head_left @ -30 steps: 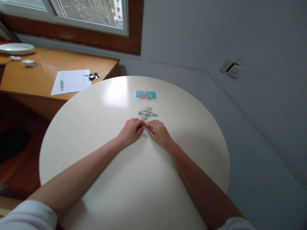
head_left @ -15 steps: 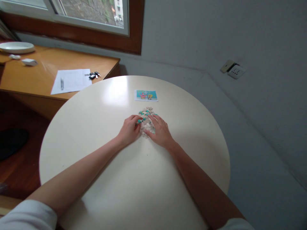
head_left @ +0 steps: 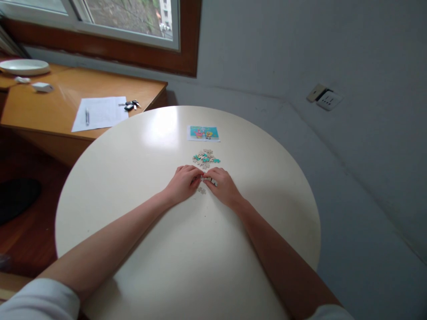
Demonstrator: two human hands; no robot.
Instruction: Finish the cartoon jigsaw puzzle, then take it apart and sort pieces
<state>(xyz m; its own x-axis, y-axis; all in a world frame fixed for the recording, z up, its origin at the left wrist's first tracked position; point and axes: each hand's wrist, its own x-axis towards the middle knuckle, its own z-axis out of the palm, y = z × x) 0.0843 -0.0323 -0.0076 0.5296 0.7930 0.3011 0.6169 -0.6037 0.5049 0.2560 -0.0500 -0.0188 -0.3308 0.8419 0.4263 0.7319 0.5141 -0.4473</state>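
Above the middle of the round table, my left hand (head_left: 183,182) and my right hand (head_left: 224,186) meet with their fingertips nearly touching. Both are closed in a pinch around small jigsaw puzzle pieces (head_left: 202,177), mostly hidden by the fingers. Just beyond the hands lies a loose pile of jigsaw pieces (head_left: 204,157), some teal and others showing pale grey-beige sides. Another pale piece (head_left: 201,190) rests on the table below the fingertips. Farther back, a picture card (head_left: 204,133) shows a pink and a yellow cartoon figure on blue.
The round white table (head_left: 140,169) stands against a wall with a socket (head_left: 328,100). At the left, a wooden desk (head_left: 50,106) holds a paper sheet (head_left: 103,111) with a pen (head_left: 87,116), keys (head_left: 132,105), a small white box (head_left: 42,87) and a white oval dish (head_left: 25,66).
My hands have come together from either side of the pile, and the spread right fingers have closed into a pinch. The pieces between them are now largely covered; the far pile shows more.
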